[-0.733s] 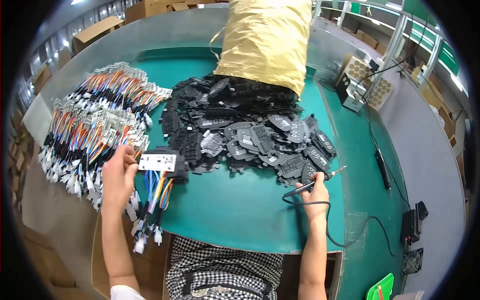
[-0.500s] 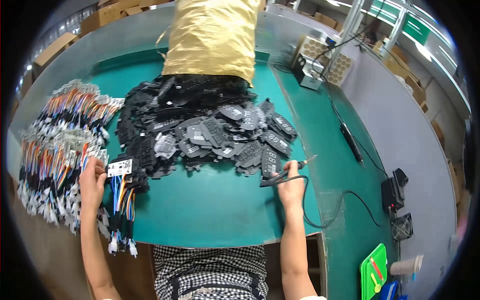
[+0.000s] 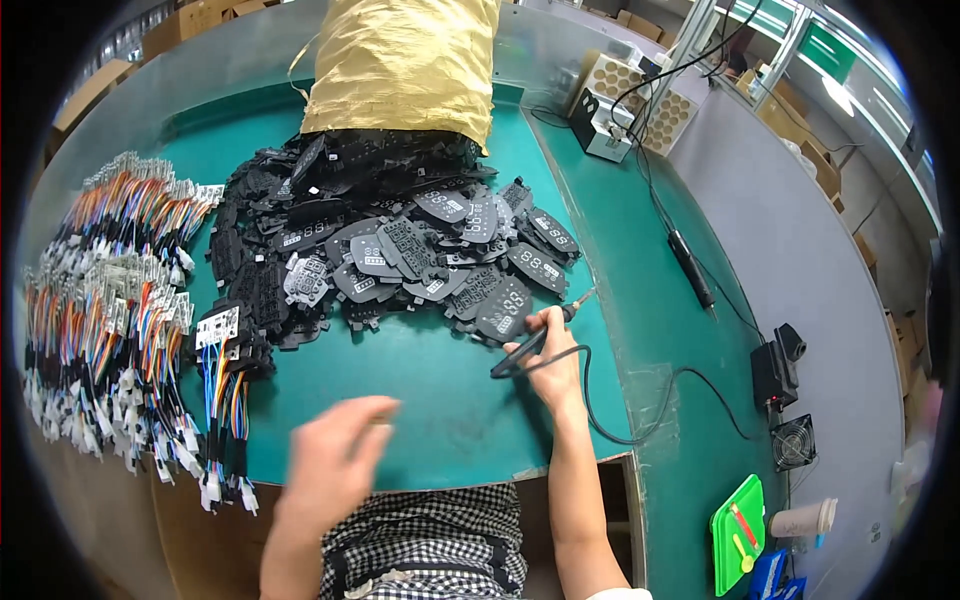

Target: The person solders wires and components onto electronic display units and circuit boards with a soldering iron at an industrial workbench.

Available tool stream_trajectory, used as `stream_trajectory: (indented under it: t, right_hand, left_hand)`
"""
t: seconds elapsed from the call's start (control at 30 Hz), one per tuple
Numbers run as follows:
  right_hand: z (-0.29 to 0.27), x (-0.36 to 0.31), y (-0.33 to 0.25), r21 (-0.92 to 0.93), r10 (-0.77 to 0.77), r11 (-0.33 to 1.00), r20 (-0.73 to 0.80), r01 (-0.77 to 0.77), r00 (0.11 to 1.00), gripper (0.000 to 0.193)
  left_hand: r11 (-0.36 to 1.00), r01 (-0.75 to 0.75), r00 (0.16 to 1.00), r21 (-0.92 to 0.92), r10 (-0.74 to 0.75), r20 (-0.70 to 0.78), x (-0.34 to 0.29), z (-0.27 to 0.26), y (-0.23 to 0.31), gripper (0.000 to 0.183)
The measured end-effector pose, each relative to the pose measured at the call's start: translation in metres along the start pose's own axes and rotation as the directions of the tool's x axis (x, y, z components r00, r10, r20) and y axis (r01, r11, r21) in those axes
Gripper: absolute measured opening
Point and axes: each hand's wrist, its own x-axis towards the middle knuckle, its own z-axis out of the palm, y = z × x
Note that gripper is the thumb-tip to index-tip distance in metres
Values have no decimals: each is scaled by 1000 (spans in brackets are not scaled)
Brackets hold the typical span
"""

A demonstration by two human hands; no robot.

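Pinched a soldering iron point(image 3: 570, 312) in the right hand point(image 3: 553, 367), held the left hand point(image 3: 335, 462) spread by the near edge of the surface point(image 3: 460, 425), and had wired white boards point(image 3: 217, 327) on black plates point(image 3: 258, 352) at left, with a big heap point(image 3: 385, 250) seemingly left to do.

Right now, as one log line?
left hand: empty, above green mat; right hand: soldering iron; black display panels: heaped; wired circuit boards: left
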Motion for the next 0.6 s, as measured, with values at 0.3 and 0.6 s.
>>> stream_trajectory:
  t: [0.3,0.6]
  right_hand:
    - [8,-5,9,-131,-325,942,-142,308,935,24]
    - [8,-14,-2,107,-216,969,-69,223,974,20]
  left_hand:
    - [961,53,996,270,-71,56,97,118,-19,36]
    - [983,79,989,164,-57,-135,114,135,-30,29]
